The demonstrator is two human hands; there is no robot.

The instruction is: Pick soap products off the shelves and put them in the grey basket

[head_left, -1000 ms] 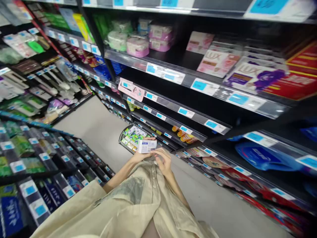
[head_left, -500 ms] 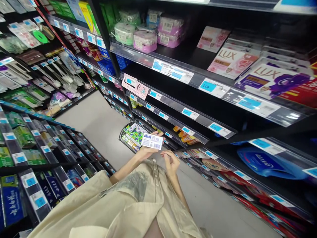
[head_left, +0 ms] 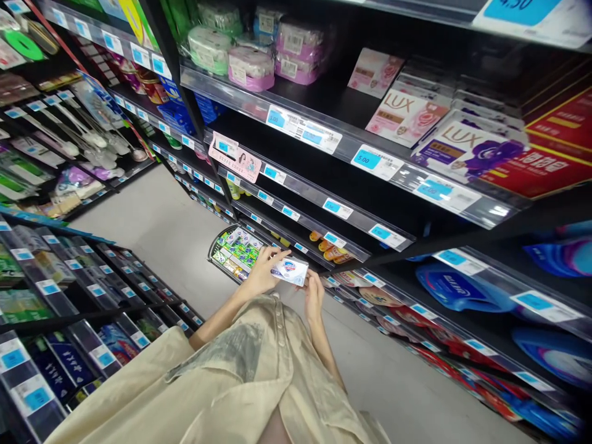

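Between my two hands is a small white soap box (head_left: 291, 270) with a blue and red shield logo facing up. My left hand (head_left: 264, 271) grips its left end, the index finger lying along the top edge. At the right end, the fingers of my right hand (head_left: 314, 291) are closed on the corner of the box. Beyond my hands, near the floor, a black-rimmed tray (head_left: 211, 254) holds several green and white packs.
On my right, shelves carry LUX soap boxes (head_left: 401, 114), wrapped pink and green packs (head_left: 252, 66) and blue bottles (head_left: 456, 287). A price-tagged shelf rail (head_left: 319, 208) runs near my hands. To my left stands another rack (head_left: 60, 308); grey floor (head_left: 152, 228) lies between.
The soap box has been turned over from its printed barcode side to its logo side. My right hand, apart from it before, now holds its right end. The view has shifted slightly.
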